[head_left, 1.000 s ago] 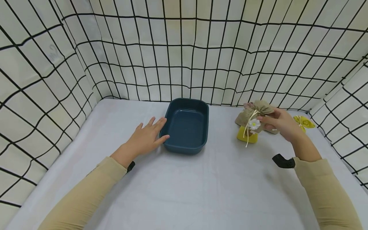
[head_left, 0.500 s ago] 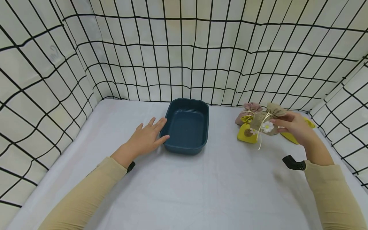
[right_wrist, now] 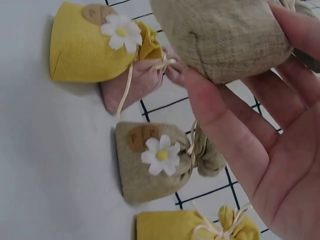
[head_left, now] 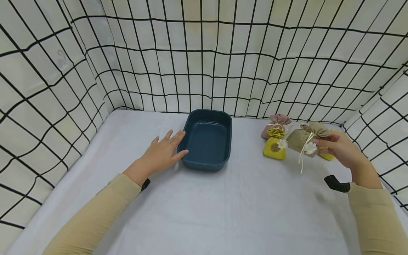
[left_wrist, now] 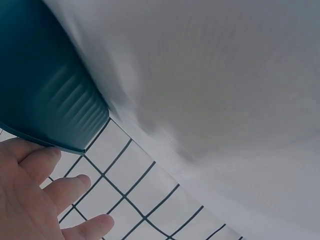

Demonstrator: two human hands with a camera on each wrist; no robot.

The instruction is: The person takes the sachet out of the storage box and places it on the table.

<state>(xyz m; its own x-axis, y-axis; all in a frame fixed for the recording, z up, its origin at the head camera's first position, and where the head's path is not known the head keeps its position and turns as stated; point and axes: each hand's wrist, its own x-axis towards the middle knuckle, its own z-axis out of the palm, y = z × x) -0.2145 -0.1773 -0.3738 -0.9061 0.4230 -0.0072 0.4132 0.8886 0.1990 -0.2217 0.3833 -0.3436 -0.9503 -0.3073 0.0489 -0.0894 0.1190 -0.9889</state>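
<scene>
My right hand (head_left: 345, 150) pinches a beige cloth drawstring sachet (head_left: 299, 140) with a white daisy and cream ribbon, holding it above the table. The right wrist view shows the underside of this sachet (right_wrist: 225, 37) between thumb and fingers. Below it there lie a second beige sachet (right_wrist: 150, 172) with a daisy, a yellow sachet (right_wrist: 82, 52) with a daisy, a pink sachet (right_wrist: 132, 82) and another yellow sachet (right_wrist: 170, 225). At the left, my left hand (head_left: 160, 154) touches the rim of a dark blue rectangular tub (head_left: 205, 164), fingers spread and straight.
A white cloth covers the table (head_left: 207, 209). Black wire grid panels (head_left: 210, 53) backed with white sheeting stand at the back and both sides. The pink sachet and the sachets beside it sit close to the back grid.
My right hand has moved right and slightly nearer with the beige sachet, uncovering the pink sachet and the left yellow one. My left hand and the tub have stayed put.
</scene>
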